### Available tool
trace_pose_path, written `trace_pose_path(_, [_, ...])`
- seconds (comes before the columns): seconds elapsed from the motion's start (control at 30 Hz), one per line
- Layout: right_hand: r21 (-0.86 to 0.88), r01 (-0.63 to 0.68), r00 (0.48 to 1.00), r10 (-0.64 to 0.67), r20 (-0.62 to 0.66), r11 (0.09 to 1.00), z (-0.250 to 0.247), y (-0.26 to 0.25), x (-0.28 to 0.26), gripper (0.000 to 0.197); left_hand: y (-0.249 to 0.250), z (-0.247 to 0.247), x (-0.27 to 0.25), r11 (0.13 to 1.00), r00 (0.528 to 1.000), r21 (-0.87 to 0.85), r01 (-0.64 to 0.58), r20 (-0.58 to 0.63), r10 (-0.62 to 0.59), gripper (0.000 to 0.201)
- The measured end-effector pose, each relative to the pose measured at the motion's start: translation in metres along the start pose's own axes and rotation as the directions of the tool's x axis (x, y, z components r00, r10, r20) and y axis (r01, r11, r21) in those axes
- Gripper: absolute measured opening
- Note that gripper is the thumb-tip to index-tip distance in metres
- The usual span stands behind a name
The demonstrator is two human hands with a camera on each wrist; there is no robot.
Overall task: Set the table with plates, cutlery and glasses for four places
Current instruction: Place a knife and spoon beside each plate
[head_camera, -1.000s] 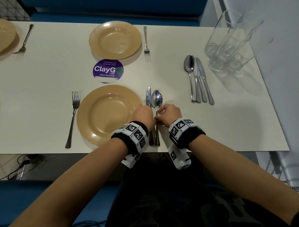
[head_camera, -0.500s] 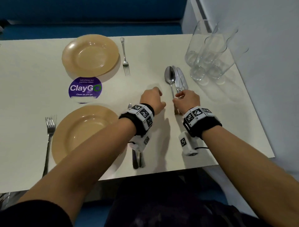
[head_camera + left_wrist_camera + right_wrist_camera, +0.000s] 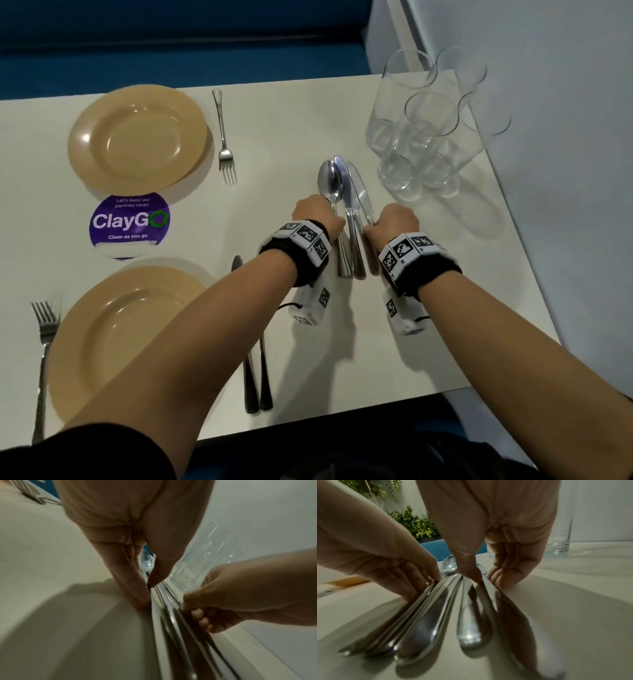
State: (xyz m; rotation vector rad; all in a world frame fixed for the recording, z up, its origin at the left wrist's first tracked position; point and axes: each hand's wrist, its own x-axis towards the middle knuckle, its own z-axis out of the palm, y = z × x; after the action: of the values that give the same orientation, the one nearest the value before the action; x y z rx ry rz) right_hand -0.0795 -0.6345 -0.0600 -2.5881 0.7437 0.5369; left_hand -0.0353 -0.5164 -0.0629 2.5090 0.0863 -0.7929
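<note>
A loose pile of a spoon (image 3: 330,180) and two knives (image 3: 352,192) lies flat on the white table (image 3: 291,120), left of several empty glasses (image 3: 428,137). My left hand (image 3: 318,214) pinches the spoon's handle (image 3: 154,588) between thumb and forefinger. My right hand (image 3: 390,222) has its thumb on the rightmost knife's handle (image 3: 488,588) and its fingers curled against the handle's far side. Two tan plates (image 3: 137,137) (image 3: 126,339) each have a fork (image 3: 224,137) (image 3: 42,359) beside them. The near plate also has a knife and spoon (image 3: 255,383), partly hidden under my left forearm.
A purple ClayGo sticker (image 3: 128,221) sits between the two plates. A grey wall (image 3: 548,137) runs close along the table's right edge, just behind the glasses. A blue bench (image 3: 171,41) lies beyond the far edge.
Both hands left the knife and spoon beside the near plate and moved up and right to the loose pile. They now hold handles there. The view swung right.
</note>
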Motion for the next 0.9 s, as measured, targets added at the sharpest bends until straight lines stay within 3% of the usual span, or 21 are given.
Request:
trace_pose_path(0.17, [-0.116,0.033,0.999,-0.031,0.017,0.993,0.0,-0.006,0.0,0.036,-0.001,-0.003,-0.001,0.996,0.997,-0.088,0.014,0.075,-0.008,0.027])
trace_pose_path(0.3, [-0.245,0.063,0.997,-0.049,0.06,0.967,0.005,-0.012,-0.001,0.02,-0.004,-0.008,-0.006,0.985,0.993,-0.175,-0.008,0.118,0.029,0.024])
trace_pose_path(0.57, [-0.15,-0.096,0.993,0.084,-0.085,0.984,0.024,-0.013,-0.004,0.028,-0.015,-0.008,-0.016,0.977,0.991,-0.205,-0.06,0.104,0.083,0.025])
trace_pose_path(0.9, [-0.081,-0.142,0.979,0.128,-0.157,0.986,0.025,-0.007,-0.01,0.027,-0.037,-0.028,-0.027,0.853,0.994,-0.521,-0.036,0.073,0.086,0.02])
